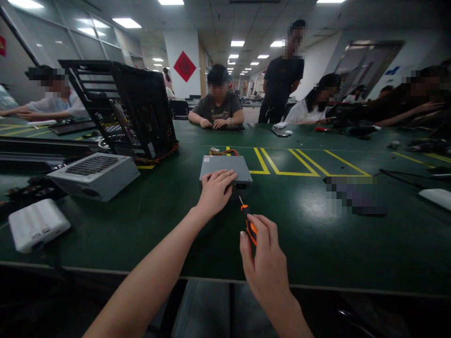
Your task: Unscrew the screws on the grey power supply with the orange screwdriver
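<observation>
A grey computer power supply point(229, 163) lies on the green table in front of me, a bundle of coloured wires point(225, 152) at its far side. My left hand point(215, 188) rests on its top and near edge, fingers stretched out and lying flat. In my right hand point(263, 251) is a screwdriver point(244, 211) with an orange and black handle, gripped between thumb and fingers. Its thin shaft points up toward the socket side of the power supply. Whether the tip touches the casing I cannot tell.
Left of me stand a second power supply point(102, 176), a white power bank point(38, 224) and an open black computer case point(123, 108). A blurred-out flat object point(354, 196) lies to the right. Across the table point(317, 253) a person point(218, 101) sits; others are nearby.
</observation>
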A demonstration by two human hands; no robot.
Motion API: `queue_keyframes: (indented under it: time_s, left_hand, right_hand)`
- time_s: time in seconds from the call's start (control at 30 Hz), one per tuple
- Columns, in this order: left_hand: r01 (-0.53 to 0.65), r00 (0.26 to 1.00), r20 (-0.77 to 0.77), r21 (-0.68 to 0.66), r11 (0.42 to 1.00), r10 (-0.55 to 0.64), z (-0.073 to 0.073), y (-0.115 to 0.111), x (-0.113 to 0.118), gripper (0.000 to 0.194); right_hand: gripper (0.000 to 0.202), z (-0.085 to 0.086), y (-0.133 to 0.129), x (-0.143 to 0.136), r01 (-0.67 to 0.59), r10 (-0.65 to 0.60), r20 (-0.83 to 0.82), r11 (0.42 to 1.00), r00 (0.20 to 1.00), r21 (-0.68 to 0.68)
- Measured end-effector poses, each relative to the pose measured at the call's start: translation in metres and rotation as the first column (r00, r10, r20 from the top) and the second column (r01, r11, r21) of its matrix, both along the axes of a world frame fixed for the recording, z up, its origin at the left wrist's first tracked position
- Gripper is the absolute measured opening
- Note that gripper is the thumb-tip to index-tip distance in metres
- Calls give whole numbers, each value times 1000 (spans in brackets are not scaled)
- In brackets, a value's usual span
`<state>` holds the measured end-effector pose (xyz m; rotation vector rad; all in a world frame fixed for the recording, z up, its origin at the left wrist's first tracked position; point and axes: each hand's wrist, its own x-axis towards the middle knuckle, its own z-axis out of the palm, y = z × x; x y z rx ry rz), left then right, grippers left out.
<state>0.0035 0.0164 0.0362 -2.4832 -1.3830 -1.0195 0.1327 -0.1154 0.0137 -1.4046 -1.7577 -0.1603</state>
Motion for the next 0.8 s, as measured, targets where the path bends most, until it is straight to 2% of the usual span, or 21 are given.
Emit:
queue_keyframes:
  time_s: [0.17, 0.33, 0.43, 0.6, 0.8]
  left_hand:
    - [3, 1000, 3, -3, 1000, -3, 0, 0, 0, 37]
    - [2, 1000, 4, -11, 1000, -2, -1, 0, 0, 38]
    - [4, 1000, 4, -14, 1000, -4, 0, 0, 0, 39]
    - [9, 1000, 11, -9, 1000, -9, 0, -1, 0, 38]
    - [-3, 1000, 5, -16, 1000, 3, 0, 0, 1, 38]
  right_hand:
    - [36, 0, -3, -9, -59, 58, 74, 998, 996, 8]
    - [30, -2, 1, -2, 13, -18, 66, 997, 998, 78]
    - [26, -3, 2, 3, 30, -34, 64, 998, 997, 52]
    - [28, -3, 0, -1, -7, 7, 1, 1000, 1000, -2]
    - [33, -3, 2, -10, -78, 73, 50, 992, 996, 95]
